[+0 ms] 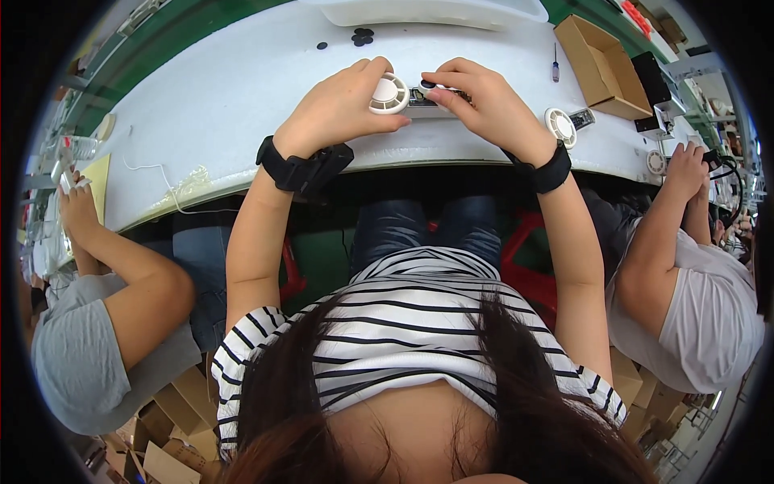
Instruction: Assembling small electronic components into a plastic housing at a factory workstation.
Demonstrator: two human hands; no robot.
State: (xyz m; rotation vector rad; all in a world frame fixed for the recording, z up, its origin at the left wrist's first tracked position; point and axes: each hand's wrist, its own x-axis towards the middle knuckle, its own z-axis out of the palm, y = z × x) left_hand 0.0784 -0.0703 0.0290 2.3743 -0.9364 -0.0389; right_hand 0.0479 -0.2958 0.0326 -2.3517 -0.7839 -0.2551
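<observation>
My left hand [332, 103] grips a device with a white, round, slotted head [389, 93], fingers and thumb on either side of it. From that head a narrow body [418, 98], partly see-through, reaches toward my right hand [493, 101]. A small black disc [428, 83] is pinched between my right thumb and fingers, just over the body. Whether disc and body touch, I cannot tell. To the right lies a similar device with a white slotted head [559, 127] and a dark see-through body [582, 118].
Several black discs [363, 36] lie on the white table [242, 89] beyond my left hand. A white tub [435, 12] stands at the back. Farther right are a screwdriver [555, 64] and an open cardboard box [603, 73]. Co-workers sit on both sides, their hands at the table.
</observation>
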